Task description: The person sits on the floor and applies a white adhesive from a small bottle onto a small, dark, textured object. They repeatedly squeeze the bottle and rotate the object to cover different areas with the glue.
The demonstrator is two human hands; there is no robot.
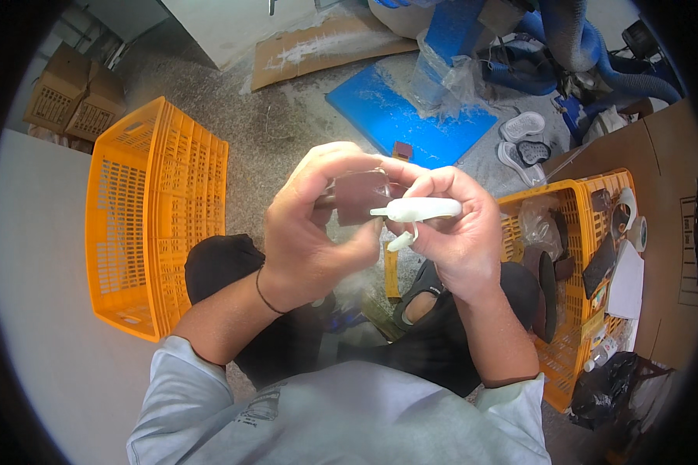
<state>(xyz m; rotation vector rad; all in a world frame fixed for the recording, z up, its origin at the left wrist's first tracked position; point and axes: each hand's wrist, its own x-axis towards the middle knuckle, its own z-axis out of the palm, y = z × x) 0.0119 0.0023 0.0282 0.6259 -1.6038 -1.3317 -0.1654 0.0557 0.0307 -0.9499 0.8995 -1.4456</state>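
Observation:
Both my hands are raised close together in front of me, above my lap. My left hand (310, 225) is closed around a brown piece of sandpaper (362, 198), its thumb pressing from below. Between the thumb and fingers of my right hand (469, 225) is a pale greenish-white plastic part (425, 209). It has a rounded body, a thin tip pointing left and a small hooked piece hanging under it. That tip comes right up to the sandpaper's edge; whether they touch I cannot tell.
A tall orange crate (155, 225) stands at my left. Another orange crate (574, 232) at my right bears sandpaper strips and wraps. Ahead, a blue board (403, 108) lies on the floor, with sandals (523, 147) beside it. Cardboard (636, 155) stands at the right.

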